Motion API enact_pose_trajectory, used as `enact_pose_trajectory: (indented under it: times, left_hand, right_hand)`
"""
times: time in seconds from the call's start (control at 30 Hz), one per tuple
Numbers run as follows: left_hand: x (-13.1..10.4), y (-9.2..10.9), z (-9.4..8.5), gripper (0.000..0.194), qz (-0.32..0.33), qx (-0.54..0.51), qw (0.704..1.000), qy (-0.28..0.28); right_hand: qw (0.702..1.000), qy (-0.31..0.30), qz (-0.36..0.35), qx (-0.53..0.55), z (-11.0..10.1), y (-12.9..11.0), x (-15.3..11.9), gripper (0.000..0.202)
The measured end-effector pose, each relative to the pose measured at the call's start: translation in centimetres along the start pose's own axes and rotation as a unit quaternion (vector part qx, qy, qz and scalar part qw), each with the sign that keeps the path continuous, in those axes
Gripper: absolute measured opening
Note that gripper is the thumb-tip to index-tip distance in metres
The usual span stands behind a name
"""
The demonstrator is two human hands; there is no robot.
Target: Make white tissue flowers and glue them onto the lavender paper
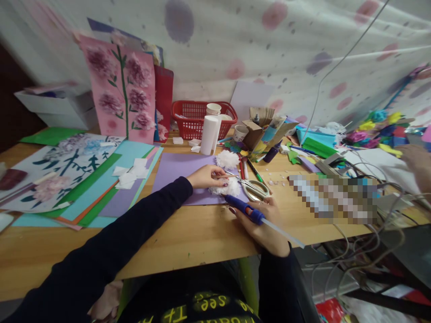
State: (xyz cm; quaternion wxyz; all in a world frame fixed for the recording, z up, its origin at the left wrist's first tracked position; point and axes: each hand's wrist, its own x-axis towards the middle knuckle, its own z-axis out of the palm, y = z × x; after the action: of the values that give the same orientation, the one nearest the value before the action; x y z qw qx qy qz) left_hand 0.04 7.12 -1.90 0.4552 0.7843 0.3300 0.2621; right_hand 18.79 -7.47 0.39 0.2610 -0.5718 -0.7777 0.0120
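Observation:
My left hand [206,176] pinches a white tissue-paper flower [227,189] that lies on a purple paper sheet [183,168]. My right hand [266,222] grips a blue glue gun [245,207], its nozzle pointing left at the flower and a clear glue stick sticking out behind. A second white paper flower [227,159] sits farther back on the purple sheet. Scissors [253,188] lie just right of the held flower, touching my right hand's fingertips.
A red basket [198,117], a white paper roll [209,134] and paper cups stand behind. Pink flower artwork [119,87] leans on the wall. Coloured paper sheets [84,188] cover the left. Markers, cables and paper scraps crowd the right; another person's hand [417,166] shows at far right.

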Motion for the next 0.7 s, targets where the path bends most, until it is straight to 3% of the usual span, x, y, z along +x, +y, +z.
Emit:
enact_pose_trajectory:
  times: [0.7]
  left_hand:
    - [-0.11,0.15,-0.08,0.03,-0.004,-0.005,1.0,0.0]
  right_hand:
    - [1.0,0.009,0.009,0.018,-0.57,0.72,-0.33,0.04]
